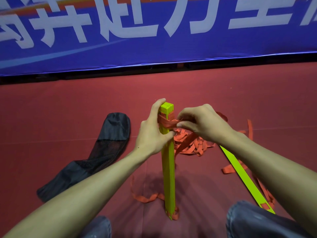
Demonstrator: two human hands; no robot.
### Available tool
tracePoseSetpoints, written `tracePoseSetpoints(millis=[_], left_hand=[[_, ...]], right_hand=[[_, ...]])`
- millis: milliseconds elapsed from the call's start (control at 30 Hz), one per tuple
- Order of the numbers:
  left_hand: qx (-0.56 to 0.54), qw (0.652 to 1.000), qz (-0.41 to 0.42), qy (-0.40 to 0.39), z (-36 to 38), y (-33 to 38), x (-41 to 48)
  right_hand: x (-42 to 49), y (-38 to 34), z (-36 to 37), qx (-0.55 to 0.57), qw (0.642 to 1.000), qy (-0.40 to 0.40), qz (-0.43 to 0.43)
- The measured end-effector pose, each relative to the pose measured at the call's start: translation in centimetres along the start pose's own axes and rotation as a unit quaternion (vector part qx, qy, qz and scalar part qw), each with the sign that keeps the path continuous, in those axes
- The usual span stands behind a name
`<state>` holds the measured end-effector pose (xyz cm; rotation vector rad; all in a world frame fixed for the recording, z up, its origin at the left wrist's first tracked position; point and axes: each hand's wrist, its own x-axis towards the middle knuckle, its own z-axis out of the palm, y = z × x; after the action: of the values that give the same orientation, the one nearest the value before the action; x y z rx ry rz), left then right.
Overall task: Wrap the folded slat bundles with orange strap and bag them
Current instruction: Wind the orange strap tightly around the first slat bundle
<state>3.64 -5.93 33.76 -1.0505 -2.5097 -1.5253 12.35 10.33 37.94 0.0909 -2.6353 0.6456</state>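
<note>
While the slat bundle stands on end on the red floor between the person's knees, the wrapping step is in hand and not finished.

Left hand: curled round the upper part of the bundle, thumb across the near face, fingers reaching the top end. It steadies the stack.

Right hand: thumb and fingers pinch the orange strap just beside the bundle, where a few turns lie crossed around it near the top. The rest of the strap lies in a loose heap on the floor behind and to the right (a snag risk, in my judgement, if drawn fast).

Recommendations for the step:
- Hold tension at the pinch while each turn is laid, so the slats cannot fan apart.
- Lay turns flat and side by side; the present crossing looks bunched.
- Let the left thumb trap each finished turn before the right hand changes hold.
- Feed slack from the heap a little at a time.

Outstanding: a single slat lies apart on the floor at the right, with strap at its near end. The black mesh bag lies to the left, well apart; whether anything is in it cannot be told.
</note>
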Motion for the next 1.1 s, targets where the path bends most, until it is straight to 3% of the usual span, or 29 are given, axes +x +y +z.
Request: tracePoseSetpoints(millis=[433,733,1100], left_hand=[[-0.046,0.999,0.009,-0.028,-0.4,-0.4,0.6],[-0.186,0.973,0.021,-0.133,-1.1,0.0,0.3],[-0.176,0.974,0.052,-0.132,-1.8,-0.8,0.4]], right_hand=[[-0.1,0.0,-0.3,0.033,0.999,0.037,-0.011],[0.0,0.4,0.6,0.045,0.998,0.022,-0.043],[0.3,0.4,0.4,0.090,0.994,-0.006,-0.066]])
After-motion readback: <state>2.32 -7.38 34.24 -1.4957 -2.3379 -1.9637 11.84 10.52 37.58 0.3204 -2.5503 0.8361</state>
